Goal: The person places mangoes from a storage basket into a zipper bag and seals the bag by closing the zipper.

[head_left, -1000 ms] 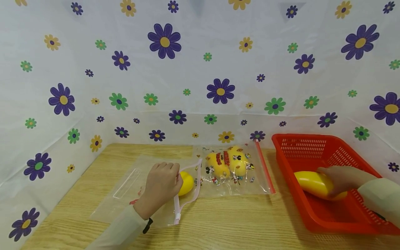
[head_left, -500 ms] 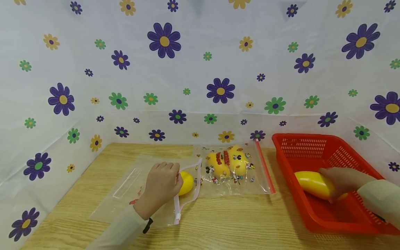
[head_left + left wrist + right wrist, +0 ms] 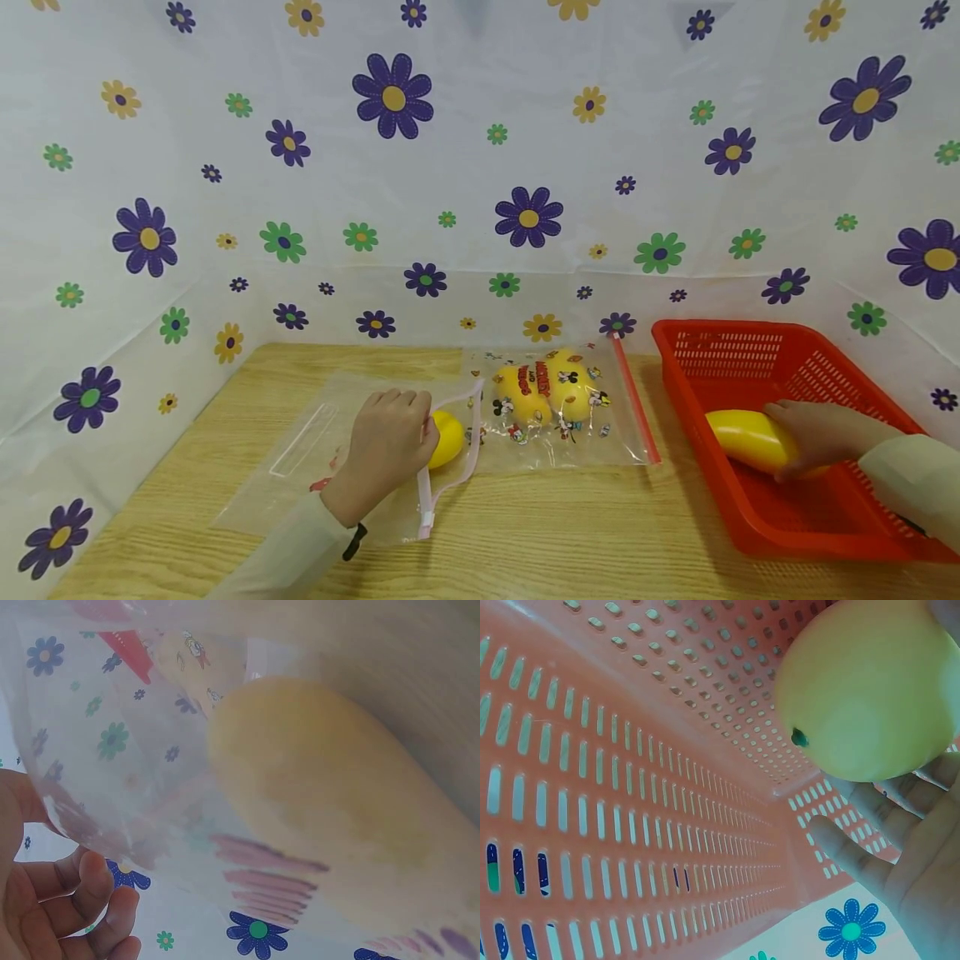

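My left hand [image 3: 390,446] pinches the edge of a clear zip bag [image 3: 300,458] near its pale pink zipper. In that bag lies a smooth yellow fruit-like object [image 3: 447,440], partly hidden by the hand; the left wrist view shows it rounded and elongated through the plastic. At the right, my right hand [image 3: 821,433] is round one end of a long, shiny yellow fruit-like object [image 3: 750,437] inside a red basket [image 3: 693,450]. A small dark green tip marks this yellow object [image 3: 870,690] in the right wrist view, where several fingers lie against its underside.
Between the hands, a second clear zip bag [image 3: 585,446] with a red zipper and cartoon prints lies flat, holding yellow rounded objects [image 3: 570,387]. Behind the wooden table [image 3: 555,533] hangs a white flowered sheet [image 3: 465,167].
My right hand has shifted its fingers and thumb slightly on the yellow object in the basket. The left hand and both bags look the same.
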Tool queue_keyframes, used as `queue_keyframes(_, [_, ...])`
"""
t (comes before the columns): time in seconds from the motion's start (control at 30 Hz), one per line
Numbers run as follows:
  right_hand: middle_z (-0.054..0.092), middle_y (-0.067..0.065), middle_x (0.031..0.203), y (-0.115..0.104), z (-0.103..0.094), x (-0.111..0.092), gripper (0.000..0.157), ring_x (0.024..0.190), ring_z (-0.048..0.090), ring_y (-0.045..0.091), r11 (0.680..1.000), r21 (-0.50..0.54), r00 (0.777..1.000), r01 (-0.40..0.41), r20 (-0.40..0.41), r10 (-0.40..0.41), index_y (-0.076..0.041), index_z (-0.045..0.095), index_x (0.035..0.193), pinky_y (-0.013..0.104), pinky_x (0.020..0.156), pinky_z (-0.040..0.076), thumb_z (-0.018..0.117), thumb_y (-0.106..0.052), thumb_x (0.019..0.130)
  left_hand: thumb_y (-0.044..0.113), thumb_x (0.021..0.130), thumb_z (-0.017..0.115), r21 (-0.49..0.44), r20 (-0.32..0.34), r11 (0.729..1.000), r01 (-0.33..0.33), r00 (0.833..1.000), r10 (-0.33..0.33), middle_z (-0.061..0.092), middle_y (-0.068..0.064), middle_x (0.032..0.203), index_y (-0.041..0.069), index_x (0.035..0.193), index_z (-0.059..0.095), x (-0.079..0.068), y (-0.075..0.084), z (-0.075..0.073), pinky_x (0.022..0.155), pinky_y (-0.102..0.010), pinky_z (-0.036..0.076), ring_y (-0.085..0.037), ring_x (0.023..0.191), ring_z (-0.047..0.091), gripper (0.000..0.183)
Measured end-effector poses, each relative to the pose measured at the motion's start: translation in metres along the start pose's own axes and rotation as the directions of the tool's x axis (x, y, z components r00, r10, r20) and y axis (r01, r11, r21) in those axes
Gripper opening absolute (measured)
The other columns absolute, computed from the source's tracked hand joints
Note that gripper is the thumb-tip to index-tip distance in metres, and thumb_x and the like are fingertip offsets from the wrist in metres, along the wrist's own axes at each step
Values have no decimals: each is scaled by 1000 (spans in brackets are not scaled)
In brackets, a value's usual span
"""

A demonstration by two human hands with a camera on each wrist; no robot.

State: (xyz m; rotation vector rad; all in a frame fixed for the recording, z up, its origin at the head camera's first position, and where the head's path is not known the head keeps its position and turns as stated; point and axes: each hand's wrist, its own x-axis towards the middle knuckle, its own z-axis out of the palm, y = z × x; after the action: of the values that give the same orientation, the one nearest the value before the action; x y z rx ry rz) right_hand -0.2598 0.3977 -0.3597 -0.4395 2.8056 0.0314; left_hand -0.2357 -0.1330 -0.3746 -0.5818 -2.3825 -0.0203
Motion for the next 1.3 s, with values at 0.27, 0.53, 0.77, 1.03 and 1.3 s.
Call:
queue_keyframes(0.27, [60,18,115,-1,0,0,95,99,58,41,1000,-21,999,16,-33,-17,0,48,123,64,86,43,77,-60,55,20,72,71,-10,3,1000,-1,1000,1,58,-2,62,9,73,58,0,0,0,64,-33,49,-19,59,54,16])
queue_keyframes(0.53, [60,16,114,-2,4,0,93,96,58,37,999,-45,995,30,-94,-34,-2,51,121,62,85,45,77,-61,54,20,72,71,-10,5,1000,-5,1000,5,58,-2,61,8,72,57,0,-1,1,64,-33,49,-19,58,53,18])
queue_keyframes(0.77, [61,16,112,0,2,0,87,95,59,34,994,-99,985,34,-166,-50,-3,55,117,61,83,46,78,-59,54,20,72,70,-9,4,1000,-6,1000,6,58,-3,62,7,72,58,1,-1,1,64,-33,49,-21,60,55,18])
queue_keyframes(1.03, [59,22,115,1,-3,-1,92,103,54,43,989,-145,965,-6,-260,-33,1,54,119,65,86,42,79,-59,53,19,72,70,-7,3,1000,-8,1000,8,57,-3,61,7,71,56,0,-1,1,62,-32,47,-20,58,53,18])
queue_keyframes(1.3, [59,21,109,-1,-13,-3,89,95,55,39,982,-188,956,-15,-292,-41,3,54,117,63,85,43,80,-55,54,20,72,71,-10,6,1000,-10,1000,10,57,-2,61,8,71,56,0,-1,0,63,-32,48,-20,58,53,19])
